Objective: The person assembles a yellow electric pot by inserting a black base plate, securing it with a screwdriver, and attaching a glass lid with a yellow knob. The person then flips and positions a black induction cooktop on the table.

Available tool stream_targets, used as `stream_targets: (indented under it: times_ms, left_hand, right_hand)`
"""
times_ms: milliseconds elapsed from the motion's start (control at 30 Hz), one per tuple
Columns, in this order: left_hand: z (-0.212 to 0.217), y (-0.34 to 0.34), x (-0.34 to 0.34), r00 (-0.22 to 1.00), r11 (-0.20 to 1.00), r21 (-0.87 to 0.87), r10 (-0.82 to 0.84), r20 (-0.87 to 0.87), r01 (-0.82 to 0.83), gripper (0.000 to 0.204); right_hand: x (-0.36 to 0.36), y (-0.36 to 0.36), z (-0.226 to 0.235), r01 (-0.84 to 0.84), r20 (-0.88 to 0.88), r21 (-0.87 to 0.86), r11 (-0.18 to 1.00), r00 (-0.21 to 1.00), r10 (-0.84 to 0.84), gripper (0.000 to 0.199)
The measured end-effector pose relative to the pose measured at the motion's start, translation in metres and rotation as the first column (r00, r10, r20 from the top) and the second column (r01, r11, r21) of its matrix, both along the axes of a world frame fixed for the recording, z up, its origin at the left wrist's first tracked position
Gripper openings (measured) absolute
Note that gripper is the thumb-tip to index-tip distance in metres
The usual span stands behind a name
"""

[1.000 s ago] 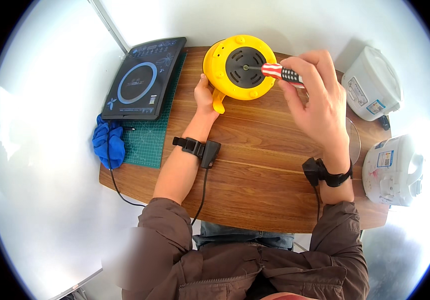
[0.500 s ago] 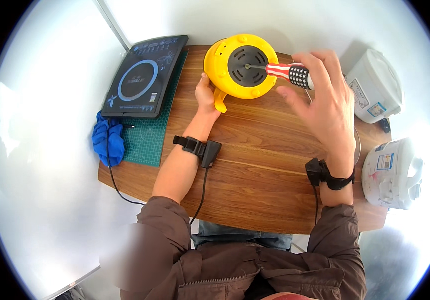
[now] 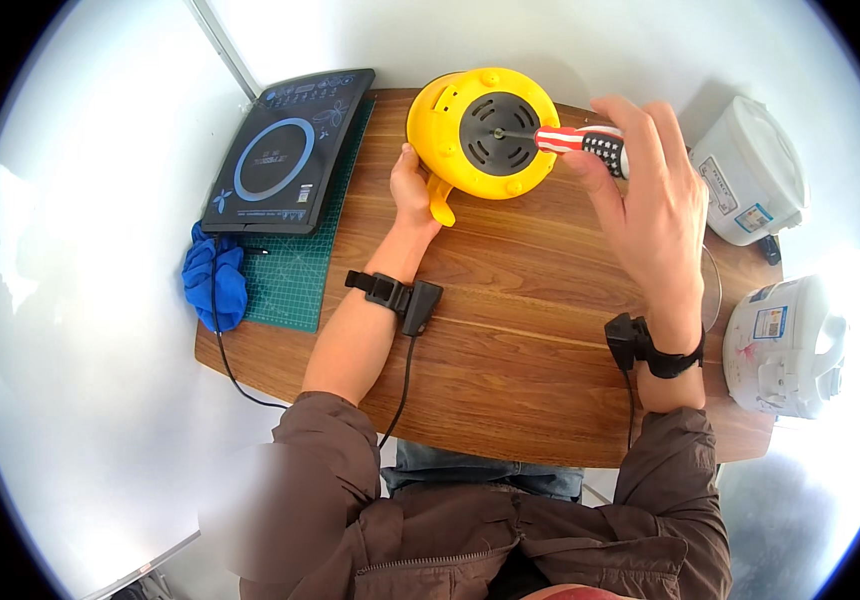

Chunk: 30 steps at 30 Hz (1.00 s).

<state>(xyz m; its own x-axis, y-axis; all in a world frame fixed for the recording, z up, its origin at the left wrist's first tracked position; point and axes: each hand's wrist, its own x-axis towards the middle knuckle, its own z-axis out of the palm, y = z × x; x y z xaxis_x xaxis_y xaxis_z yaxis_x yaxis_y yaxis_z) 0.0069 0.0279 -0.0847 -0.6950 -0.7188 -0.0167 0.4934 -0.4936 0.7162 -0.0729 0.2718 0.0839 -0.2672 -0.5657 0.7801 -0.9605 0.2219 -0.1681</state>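
Observation:
A round yellow appliance (image 3: 437, 148) is tipped at the far middle of the table, with its footed underside toward me. A black slotted disc (image 3: 479, 155) fills its centre, and a curved yellow handle (image 3: 441, 203) sticks out below. My left hand (image 3: 412, 188) grips the lower left side, thumb up along the edge and other fingers hidden behind. My right hand (image 3: 656, 195) has its thumb against the handle of a screwdriver (image 3: 605, 151) with a red, white and star pattern. The screwdriver's shaft points left, its tip at the hole in the disc's centre.
An induction cooker (image 3: 278, 160) rests on a green cutting mat (image 3: 288, 296) at left, beside a blue cloth (image 3: 216, 282). Two white appliances, a boxy one (image 3: 747, 175) and a rounded one (image 3: 782, 345), stand along the right edge. White walls enclose the wooden table (image 3: 510, 330).
My right thumb has come up onto the screwdriver's handle, where it was apart before. The appliance has shifted very slightly right; my left hand keeps its hold.

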Motion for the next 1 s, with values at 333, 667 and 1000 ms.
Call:
stream_targets:
  times_ms: [333, 667, 1000]
  left_hand:
    - [-0.001, -0.001, -0.001, 1.000, 0.999, 0.035, 0.013, 0.021, -0.014, 0.045]
    - [-0.001, -0.001, -0.001, 1.000, 1.000, 0.019, 0.011, 0.005, -0.011, 0.046]
    - [0.004, 0.005, -0.002, 0.997, 0.998, 0.038, 0.055, 0.044, -0.057, 0.047]
  right_hand:
    - [0.000, -0.001, 0.002, -0.054, 0.026, -0.036, 0.998, 0.998, 0.055, 0.038]
    - [-0.008, -0.001, -0.002, -0.144, -0.036, -0.016, 0.989, 0.989, 0.143, 0.038]
    - [0.010, -0.001, -0.002, -0.042, 0.065, 0.023, 0.999, 0.997, 0.041, 0.048]
